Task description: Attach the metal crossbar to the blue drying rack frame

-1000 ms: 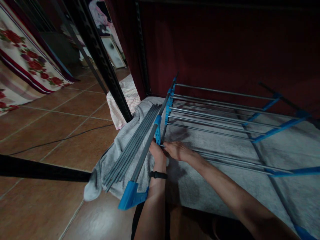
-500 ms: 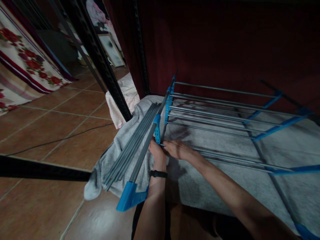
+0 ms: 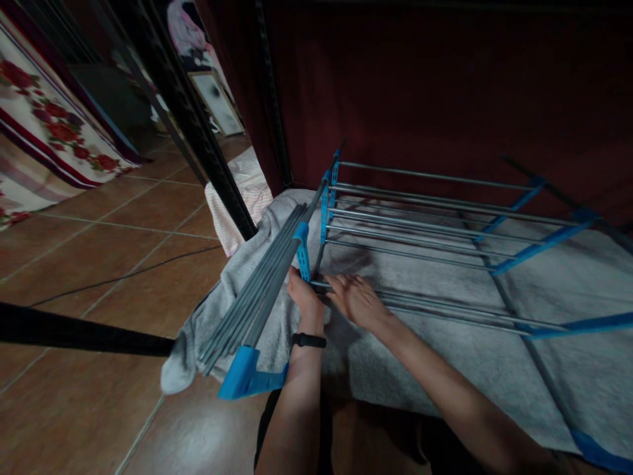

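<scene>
My left hand point(image 3: 302, 295) gripped the drying rack's point(image 3: 420, 227) nearest rod point(image 3: 445, 310) at the towel's point(image 3: 445, 356) left edge; my right hand's point(image 3: 357, 300) fingers lay open on it.

Rods point(image 3: 435, 227) just past the fingertips point(image 3: 346, 282) look like smooth, slightly shiny metal, and the blue connector point(image 3: 302, 251) right above the fingers is matt plastic. Under the hands it's a grey towel point(image 3: 445, 356), soft fuzzy cloth. Floor tiles point(image 3: 99, 264) off to the side have a glossy glazed sheen.

A home: terracotta floor tiles point(image 3: 99, 264), floral bedding point(image 3: 44, 125) (left edge), drying rack point(image 3: 420, 231) on a towel point(image 3: 445, 356).
</scene>
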Tool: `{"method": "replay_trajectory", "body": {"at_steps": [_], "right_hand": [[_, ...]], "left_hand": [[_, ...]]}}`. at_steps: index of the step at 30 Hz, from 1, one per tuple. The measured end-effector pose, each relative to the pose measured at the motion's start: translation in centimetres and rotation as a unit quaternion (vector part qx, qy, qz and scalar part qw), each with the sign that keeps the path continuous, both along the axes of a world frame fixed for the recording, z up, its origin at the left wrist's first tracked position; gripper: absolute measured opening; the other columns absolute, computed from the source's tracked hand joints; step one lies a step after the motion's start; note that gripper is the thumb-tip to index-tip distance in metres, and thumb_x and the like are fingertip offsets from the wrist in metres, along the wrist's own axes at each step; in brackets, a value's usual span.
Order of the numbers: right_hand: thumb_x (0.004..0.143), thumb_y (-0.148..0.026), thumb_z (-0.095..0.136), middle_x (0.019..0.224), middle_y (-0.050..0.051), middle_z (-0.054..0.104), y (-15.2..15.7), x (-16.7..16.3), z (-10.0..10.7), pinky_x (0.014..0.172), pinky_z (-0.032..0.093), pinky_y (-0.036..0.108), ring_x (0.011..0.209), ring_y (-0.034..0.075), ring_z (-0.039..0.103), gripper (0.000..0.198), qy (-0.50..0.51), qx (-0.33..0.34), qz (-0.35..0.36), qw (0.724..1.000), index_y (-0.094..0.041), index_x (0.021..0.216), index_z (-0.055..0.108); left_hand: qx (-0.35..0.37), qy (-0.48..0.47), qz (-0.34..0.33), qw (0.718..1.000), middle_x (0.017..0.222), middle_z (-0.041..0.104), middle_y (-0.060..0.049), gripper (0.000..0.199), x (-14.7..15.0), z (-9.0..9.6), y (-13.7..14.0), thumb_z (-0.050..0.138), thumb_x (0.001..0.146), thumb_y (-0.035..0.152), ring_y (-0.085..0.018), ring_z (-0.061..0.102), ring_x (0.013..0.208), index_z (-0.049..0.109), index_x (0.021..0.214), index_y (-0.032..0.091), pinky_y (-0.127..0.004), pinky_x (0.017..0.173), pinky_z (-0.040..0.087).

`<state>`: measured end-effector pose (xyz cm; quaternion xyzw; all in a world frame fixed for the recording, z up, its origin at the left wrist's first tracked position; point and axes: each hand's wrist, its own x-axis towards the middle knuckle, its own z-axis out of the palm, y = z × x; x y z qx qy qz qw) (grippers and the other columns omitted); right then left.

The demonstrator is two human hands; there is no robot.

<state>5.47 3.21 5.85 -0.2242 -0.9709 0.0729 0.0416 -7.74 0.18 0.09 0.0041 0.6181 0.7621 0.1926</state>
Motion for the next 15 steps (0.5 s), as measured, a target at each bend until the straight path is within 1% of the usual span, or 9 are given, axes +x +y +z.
{"method": "replay_trajectory", "body": {"at_steps": [4, 9, 12, 15], "right_hand": [[0.107, -0.022, 0.033, 0.120, 0.014, 0.068, -0.5, 3.5, -1.6, 0.107, 0.037, 0.040, 0.111, 0.024, 0.060, 0.043, 0.043, 0.049, -0.033, 0.997, -0.012, 0.143, 0.052], [0.106, -0.021, 0.037, 0.124, 0.014, 0.066, -0.7, 6.9, -3.9, 0.107, 0.035, 0.041, 0.111, 0.024, 0.058, 0.041, 0.105, 0.089, -0.108, 0.985, -0.012, 0.141, 0.054], [0.106, -0.023, 0.036, 0.123, 0.014, 0.067, -0.4, 7.6, -4.3, 0.102, 0.037, 0.041, 0.109, 0.025, 0.058, 0.041, 0.108, 0.093, -0.130, 0.981, -0.014, 0.141, 0.055], [0.107, -0.028, 0.036, 0.114, 0.011, 0.069, 0.3, 7.7, -3.9, 0.095, 0.040, 0.039, 0.102, 0.024, 0.060, 0.038, 0.087, 0.070, -0.116, 0.987, -0.018, 0.134, 0.062]], "left_hand": [[0.000, -0.023, 0.033, 0.999, 0.058, 0.050, 0.001, 0.050, 0.6, 0.7, 0.0, 0.039, 0.094, 0.061, -0.015, 0.050, 0.057, 0.049, 0.065, 0.022, -0.032, 0.062, 0.044], [-0.007, -0.005, 0.044, 0.999, 0.058, 0.049, 0.002, 0.054, 0.5, 0.3, 0.2, 0.041, 0.090, 0.070, -0.014, 0.049, 0.056, 0.048, 0.065, 0.022, -0.031, 0.061, 0.042], [-0.013, 0.025, 0.041, 0.999, 0.058, 0.052, 0.001, 0.058, 0.6, -0.1, 0.2, 0.035, 0.092, 0.070, -0.014, 0.049, 0.055, 0.049, 0.064, 0.022, -0.031, 0.061, 0.042], [-0.029, 0.040, 0.038, 0.998, 0.055, 0.052, 0.000, 0.061, 0.6, -0.2, 0.1, 0.031, 0.093, 0.070, -0.014, 0.049, 0.053, 0.050, 0.061, 0.022, -0.030, 0.059, 0.041]]}}
